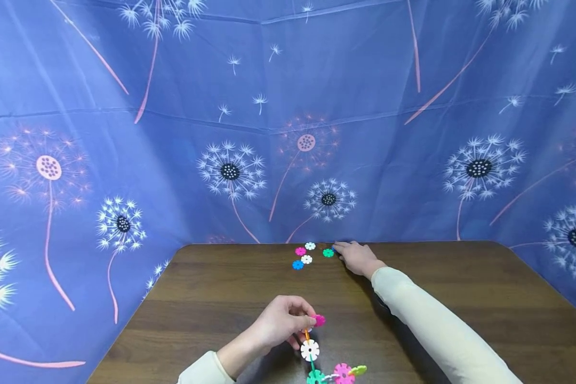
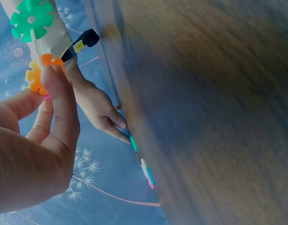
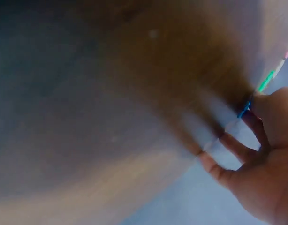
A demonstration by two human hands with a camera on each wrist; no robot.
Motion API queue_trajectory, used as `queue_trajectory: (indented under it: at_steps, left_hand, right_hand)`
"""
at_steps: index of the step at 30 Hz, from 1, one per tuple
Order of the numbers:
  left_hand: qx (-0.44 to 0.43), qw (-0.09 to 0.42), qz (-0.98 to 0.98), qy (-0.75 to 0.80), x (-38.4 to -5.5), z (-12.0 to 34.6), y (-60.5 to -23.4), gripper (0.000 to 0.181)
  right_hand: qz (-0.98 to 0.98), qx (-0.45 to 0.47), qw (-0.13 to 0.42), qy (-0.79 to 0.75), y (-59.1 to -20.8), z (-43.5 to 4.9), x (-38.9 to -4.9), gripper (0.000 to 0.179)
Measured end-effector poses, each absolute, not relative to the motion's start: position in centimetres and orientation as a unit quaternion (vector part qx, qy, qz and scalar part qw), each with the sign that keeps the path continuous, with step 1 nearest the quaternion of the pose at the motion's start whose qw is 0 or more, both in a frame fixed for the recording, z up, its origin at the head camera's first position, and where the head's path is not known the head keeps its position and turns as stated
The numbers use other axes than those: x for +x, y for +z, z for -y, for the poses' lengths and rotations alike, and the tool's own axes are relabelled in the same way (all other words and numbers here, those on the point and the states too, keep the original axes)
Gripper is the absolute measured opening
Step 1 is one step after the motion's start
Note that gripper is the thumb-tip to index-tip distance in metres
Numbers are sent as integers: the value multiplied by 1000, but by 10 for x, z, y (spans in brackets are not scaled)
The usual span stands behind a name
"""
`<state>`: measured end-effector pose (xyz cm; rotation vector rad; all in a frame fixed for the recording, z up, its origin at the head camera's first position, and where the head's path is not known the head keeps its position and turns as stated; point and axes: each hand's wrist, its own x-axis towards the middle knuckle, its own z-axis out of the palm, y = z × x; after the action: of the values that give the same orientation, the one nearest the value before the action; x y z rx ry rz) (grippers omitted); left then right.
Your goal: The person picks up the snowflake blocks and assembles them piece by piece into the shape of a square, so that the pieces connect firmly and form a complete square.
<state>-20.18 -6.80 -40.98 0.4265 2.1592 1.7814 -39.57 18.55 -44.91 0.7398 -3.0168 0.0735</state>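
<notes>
The flat blue snowflake disc (image 3: 244, 110) lies right at the fingertips of the nearer right hand (image 1: 359, 258), its fingers loosely extended, while the left hand (image 1: 285, 321) pinches the snowflake-disc chain (image 1: 310, 350).

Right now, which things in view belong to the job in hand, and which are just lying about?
Part of the job:
chain of linked discs, pinched by the left hand
blue disc at the right hand
five loose discs nearby, probably spare parts

Just around it:
wooden table
dandelion-print cloth
black device on the right sleeve
</notes>
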Motion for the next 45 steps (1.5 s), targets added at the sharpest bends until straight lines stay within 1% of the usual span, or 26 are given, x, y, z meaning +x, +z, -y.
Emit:
queue_trajectory:
  at_steps: [2, 4, 6, 7, 12, 17, 23, 24, 26, 28, 31, 34, 36, 39, 45]
  left_hand:
    - [149, 154, -754, 621, -202, 68, -409, 4]
    - [149, 153, -755, 620, -201, 68, -408, 4]
    - [151, 154, -755, 619, -201, 68, -407, 3]
    - [152, 155, -755, 619, -200, 69, -407, 3]
    - [150, 161, -754, 619, -199, 68, -406, 4]
    - [142, 161, -760, 613, -198, 69, -404, 5]
    - [144, 161, -763, 610, -199, 71, -405, 3]
    - [145, 161, -763, 609, -199, 71, -405, 3]
    - [145, 162, -764, 608, -200, 70, -405, 2]
    - [146, 162, -764, 607, -200, 69, -405, 3]
    - [144, 163, -764, 608, -200, 68, -403, 9]
    - [140, 164, -765, 607, -201, 68, -401, 6]
    - [140, 164, -766, 605, -201, 68, -400, 5]
    - [140, 163, -766, 605, -202, 69, -398, 4]
    - [139, 165, -759, 615, -202, 68, -399, 6]
  right_hand:
    - [965, 256, 48, 32, -449, -188, -396, 34]
    - [957, 275, 76, 47, -450, -192, -397, 22]
    - [952, 284, 89, 69, -450, -196, -395, 11]
    - [950, 288, 93, 77, -449, -197, -394, 8]
    - [944, 302, 98, 88, -445, -202, -375, 11]
    - [935, 329, 114, 71, -440, -201, -350, 22]
    - [935, 303, 111, 148, -436, -197, -317, 12]
    - [932, 299, 104, 174, -435, -196, -311, 11]
    - [924, 294, 70, 234, -433, -194, -298, 12]
    - [908, 287, 22, 306, -430, -192, -284, 8]
    - [864, 267, -66, 421, -424, -187, -264, 0]
    - [802, 251, -142, 522, -419, -182, -249, 11]
    - [766, 236, -178, 571, -415, -180, -242, 15]
    - [721, 212, -216, 623, -411, -177, -234, 20]
    - [688, 186, -247, 656, -409, -174, -227, 20]
